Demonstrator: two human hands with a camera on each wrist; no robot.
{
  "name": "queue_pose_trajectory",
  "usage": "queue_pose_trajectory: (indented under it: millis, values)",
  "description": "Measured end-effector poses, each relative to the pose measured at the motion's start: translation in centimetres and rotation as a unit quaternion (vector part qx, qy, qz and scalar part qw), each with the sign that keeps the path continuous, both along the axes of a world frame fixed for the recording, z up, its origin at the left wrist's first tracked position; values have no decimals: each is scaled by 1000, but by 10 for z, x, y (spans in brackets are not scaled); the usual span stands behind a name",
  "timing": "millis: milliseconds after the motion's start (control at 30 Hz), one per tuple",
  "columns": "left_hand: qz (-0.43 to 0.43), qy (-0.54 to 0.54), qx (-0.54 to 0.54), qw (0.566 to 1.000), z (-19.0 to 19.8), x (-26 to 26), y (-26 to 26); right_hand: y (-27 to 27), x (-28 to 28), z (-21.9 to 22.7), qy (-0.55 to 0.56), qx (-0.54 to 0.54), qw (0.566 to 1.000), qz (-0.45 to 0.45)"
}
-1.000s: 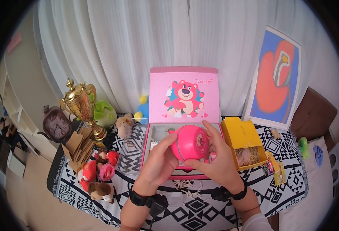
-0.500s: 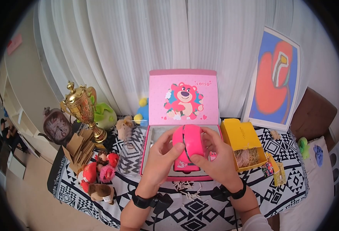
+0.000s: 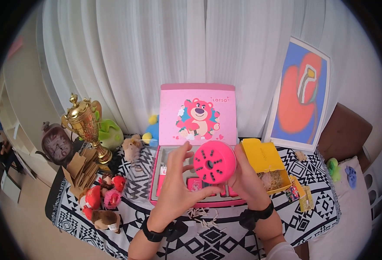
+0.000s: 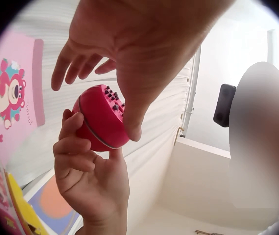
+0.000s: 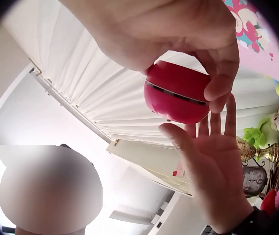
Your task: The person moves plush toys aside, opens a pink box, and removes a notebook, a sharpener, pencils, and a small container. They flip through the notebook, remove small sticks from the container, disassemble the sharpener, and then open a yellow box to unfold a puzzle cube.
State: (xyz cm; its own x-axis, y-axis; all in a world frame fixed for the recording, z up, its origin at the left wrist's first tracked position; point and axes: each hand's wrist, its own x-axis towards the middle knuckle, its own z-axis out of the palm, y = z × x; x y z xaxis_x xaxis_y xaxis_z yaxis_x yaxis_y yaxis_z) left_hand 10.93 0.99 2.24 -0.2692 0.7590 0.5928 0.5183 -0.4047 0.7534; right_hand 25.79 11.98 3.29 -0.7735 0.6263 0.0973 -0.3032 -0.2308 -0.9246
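My right hand [image 3: 250, 184] grips a round pink device [image 3: 223, 171] by its side, above the box. Its flat face, turned toward me in the head view, has rows of dark nubs fanning out around a central hole. A grey seam circles the pink shell [image 4: 93, 120] in the left wrist view. My left hand [image 3: 172, 193] is spread beside the device, fingers extended and thumb tip close by its lower edge. Behind both hands stands the open pink box with a cartoon bear on its lid [image 3: 225, 117]; smaller pink items [image 3: 194, 184] sit in its grey insert.
A yellow box [image 3: 260, 157] with shredded filling stands to the right, small packets [image 3: 304, 197] beside it. At left are a gold trophy [image 3: 84, 123], folded cardboard [image 3: 82, 167], plush toys [image 3: 104, 220] and a clear plastic cover [image 3: 141, 173]. White sticks [image 3: 206, 219] lie in front.
The device has turned so its nubbed face points toward me. My left hand has let go of it and spread its fingers, while the right hand keeps hold. The head view has shifted slightly.
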Motion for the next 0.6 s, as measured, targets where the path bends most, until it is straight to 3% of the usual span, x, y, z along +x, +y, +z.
queue_pose_trajectory:
  millis: [100, 233, 300, 400, 433, 500, 600]
  values:
    - [-19, 26, -10, 999, 6, 1, -3, 1, -2, 1, 11, -73, 997, 39]
    - [3, 90, 3, 996, 6, 2, -2, 6, -1, -6, -30, -87, 992, 92]
    - [6, 70, 7, 997, 6, 2, -3, 16, 2, -16, 13, -72, 977, 200]
    - [18, 97, 38, 994, 8, 4, -4, 21, 0, -25, 98, -100, 954, 263]
    - [18, 97, 37, 994, 8, 5, -5, 14, -1, -19, 98, -101, 955, 263]
    - [21, 85, 43, 995, 8, 6, -5, -6, -6, -2, -16, -99, 993, 62]
    - [33, 103, 45, 993, 8, 9, -5, -2, -9, -9, 9, -108, 993, 50]
